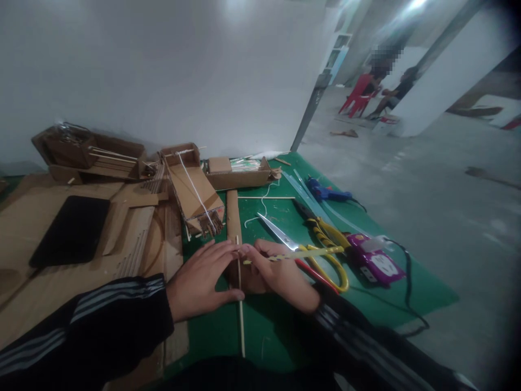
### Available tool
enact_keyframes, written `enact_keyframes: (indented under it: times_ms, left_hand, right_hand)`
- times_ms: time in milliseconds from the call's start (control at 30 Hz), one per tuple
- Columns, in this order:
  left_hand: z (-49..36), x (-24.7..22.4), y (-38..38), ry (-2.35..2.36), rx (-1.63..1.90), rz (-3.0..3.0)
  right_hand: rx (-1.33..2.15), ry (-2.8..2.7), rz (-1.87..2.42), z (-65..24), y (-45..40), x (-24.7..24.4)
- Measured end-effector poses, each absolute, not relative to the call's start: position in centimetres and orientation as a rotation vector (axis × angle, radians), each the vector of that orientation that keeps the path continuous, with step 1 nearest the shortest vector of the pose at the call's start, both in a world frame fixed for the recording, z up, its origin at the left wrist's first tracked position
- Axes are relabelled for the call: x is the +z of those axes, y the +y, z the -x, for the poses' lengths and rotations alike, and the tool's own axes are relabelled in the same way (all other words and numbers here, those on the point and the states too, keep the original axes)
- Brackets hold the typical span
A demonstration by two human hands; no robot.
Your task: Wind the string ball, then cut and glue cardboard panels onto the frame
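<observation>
The thin stick (241, 326) lies directly under the fingers, straight and pale, pointing toward the person's body. The fingers of the left hand (207, 277) are spread in a loose arch, with the thumb touching the stick; whether their tips pinch it, I cannot tell. The fingers of the right hand (280, 274) are curled and grasp a slender yellow pencil (315, 252), its lower end close beside the stick. For good work here, I judge, the left fingers should press gently at two separated places (such a round stick can easily roll), and the pencil should be kept steady, without bending the wood. Below the fingers passes a flat brown strip (233, 217), on the smooth green counter (215, 331). Just right of the fingers are scissors (280, 231) with shiny blades and yellow loops, then pliers (334, 231) and a glossy purple power strip (376, 266). Beyond the fingers stands a folded cardboard piece (195, 184), its cut edge rough and corrugated, with white string (191, 179) along it; farthest is a plain pale wall (163, 65)
</observation>
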State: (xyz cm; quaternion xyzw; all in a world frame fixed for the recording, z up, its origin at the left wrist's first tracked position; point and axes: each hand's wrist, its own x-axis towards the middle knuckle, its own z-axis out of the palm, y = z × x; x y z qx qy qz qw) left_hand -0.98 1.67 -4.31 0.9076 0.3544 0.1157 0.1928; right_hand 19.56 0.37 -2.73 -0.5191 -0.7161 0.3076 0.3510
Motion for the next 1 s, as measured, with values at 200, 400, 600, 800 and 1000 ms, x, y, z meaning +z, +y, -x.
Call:
enact_keyframes:
  times_ms: [200,400,600,800,1000]
  left_hand:
    - [1.0,-4.4,1.7,0.998,0.330,-2.554]
    - [1.0,-4.2,1.6,1.015,0.308,-2.555]
    - [1.0,-4.3,1.6,1.016,0.321,-2.549]
    - [1.0,-4.3,1.6,1.006,0.317,-2.550]
    - [0.9,-4.0,1.6,1.008,0.281,-2.565]
  right_hand:
    - [0.742,-1.861,1.334,-19.3,0.7,-3.2]
    - [0.760,-1.888,1.311,-19.5,0.8,-3.9]
    - [0.828,-1.873,1.292,-19.5,0.7,-4.4]
    - [0.917,-1.889,1.221,-19.6,0.4,-4.1]
    - [1.088,-1.855,1.151,-19.4,-0.3,-3.5]
